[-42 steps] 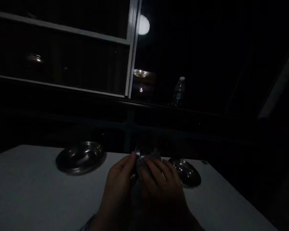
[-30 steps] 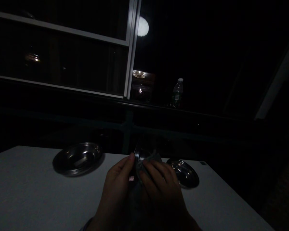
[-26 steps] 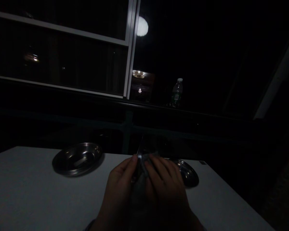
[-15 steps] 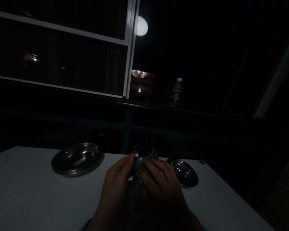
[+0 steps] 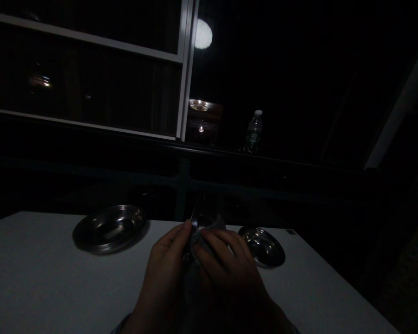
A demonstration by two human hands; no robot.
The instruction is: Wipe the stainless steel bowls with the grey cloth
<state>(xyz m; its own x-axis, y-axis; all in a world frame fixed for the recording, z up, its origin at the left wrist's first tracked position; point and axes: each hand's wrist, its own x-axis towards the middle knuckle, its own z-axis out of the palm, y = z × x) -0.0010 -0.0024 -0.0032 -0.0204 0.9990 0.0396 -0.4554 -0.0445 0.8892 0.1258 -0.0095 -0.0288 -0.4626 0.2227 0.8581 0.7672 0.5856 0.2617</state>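
In the dim head view, my left hand pinches the edge of a shiny metal dish between thumb and fingers. The dish is tilted up on edge above the table, and most of it is lost in the dark and behind the hands. My right hand presses a grey cloth against the dish with curled fingers. Part of the cloth hangs down between the two hands.
Steel plates, apparently stacked, rest on the white table at the left. Another steel plate lies at right, behind my right hand. Beyond the table's far edge, a plastic bottle stands on the sill beside a window frame.
The right hand and cloth have shifted slightly left and up against the dish. The left hand keeps its hold. The whole view has moved a little.
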